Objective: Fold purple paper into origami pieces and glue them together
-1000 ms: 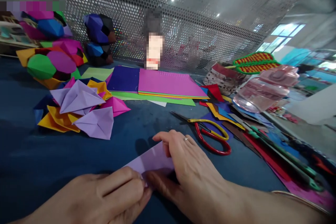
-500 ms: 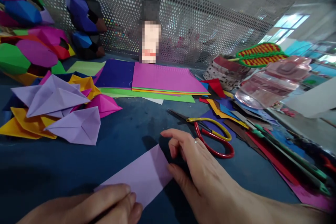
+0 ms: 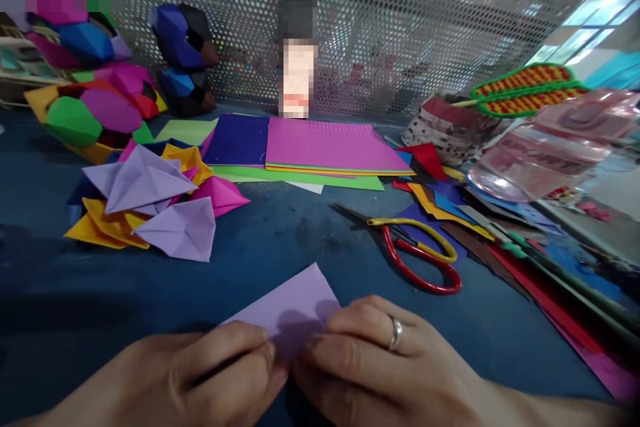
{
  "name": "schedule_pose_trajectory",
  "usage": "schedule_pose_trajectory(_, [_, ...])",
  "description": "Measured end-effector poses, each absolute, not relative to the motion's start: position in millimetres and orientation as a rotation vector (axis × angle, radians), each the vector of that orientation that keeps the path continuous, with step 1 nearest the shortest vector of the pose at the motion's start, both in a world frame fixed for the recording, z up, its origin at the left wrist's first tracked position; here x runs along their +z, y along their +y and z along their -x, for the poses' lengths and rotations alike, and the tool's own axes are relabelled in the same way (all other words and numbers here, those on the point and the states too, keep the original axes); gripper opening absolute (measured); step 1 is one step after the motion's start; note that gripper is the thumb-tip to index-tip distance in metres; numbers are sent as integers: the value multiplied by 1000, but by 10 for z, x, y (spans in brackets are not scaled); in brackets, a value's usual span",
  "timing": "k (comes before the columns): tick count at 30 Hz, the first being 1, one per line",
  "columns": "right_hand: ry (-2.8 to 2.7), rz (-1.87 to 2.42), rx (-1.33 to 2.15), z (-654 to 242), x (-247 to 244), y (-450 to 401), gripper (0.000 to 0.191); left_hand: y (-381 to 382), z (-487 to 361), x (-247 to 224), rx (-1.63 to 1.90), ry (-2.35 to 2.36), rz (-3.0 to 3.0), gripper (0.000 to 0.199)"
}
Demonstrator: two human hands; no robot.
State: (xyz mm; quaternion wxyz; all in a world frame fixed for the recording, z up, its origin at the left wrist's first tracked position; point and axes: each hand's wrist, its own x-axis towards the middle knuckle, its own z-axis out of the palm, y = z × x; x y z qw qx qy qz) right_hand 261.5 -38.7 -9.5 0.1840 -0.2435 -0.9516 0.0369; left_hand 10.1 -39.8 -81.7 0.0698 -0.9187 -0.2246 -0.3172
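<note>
A lilac sheet of paper (image 3: 295, 303) lies at the front middle of the blue table, its far corner pointing away from me. My left hand (image 3: 215, 373) is closed on its near left edge, fingers pinched together. On the near right edge, my right hand (image 3: 380, 360), with a ring on one finger, pinches the same paper between thumb and fingers. The two hands sit close together and hide the paper's near side. Beyond my right hand rest scissors (image 3: 420, 250) with one red and one yellow handle.
Folded paper pieces (image 3: 150, 193) in lilac, yellow and pink are heaped at left, before faceted paper shapes (image 3: 95, 107). A pink-topped paper stack (image 3: 335, 147) lies at the back. Paper scraps, a cutter (image 3: 490, 230) and a pink clear bottle (image 3: 540, 157) occupy the right.
My right hand has come down from the paper's far right edge to its near edge, beside my left hand, and its fingers have closed. The view has shifted slightly.
</note>
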Motion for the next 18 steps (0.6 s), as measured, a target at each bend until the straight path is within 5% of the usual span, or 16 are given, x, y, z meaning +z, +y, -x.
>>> schedule_pose_trajectory(18, [-2624,695,-229,-2671,-74,-421,43,-583,159,-422,-640,-644,2989,34])
